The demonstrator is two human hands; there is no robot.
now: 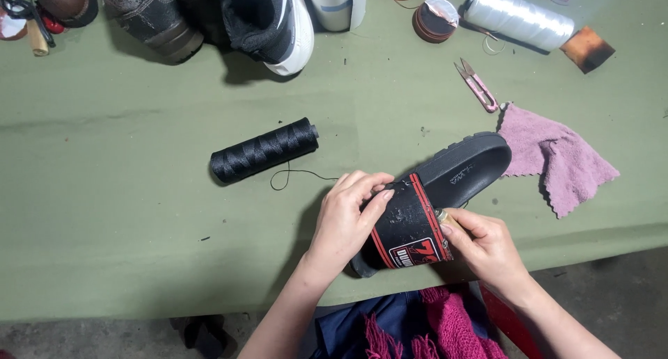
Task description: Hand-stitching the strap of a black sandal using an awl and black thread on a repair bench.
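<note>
A green cloth-covered table (104, 213) stands over a grey concrete floor (83, 338), evenly lit.

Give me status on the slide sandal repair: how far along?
Laid out: black thread spool, its loose end free on the green table, and pink snips. In hand: left hand steadies the black slide sandal by its strap; right hand presses a small tool against the strap edge. No stitches visible, so sewing looks undone.
</note>
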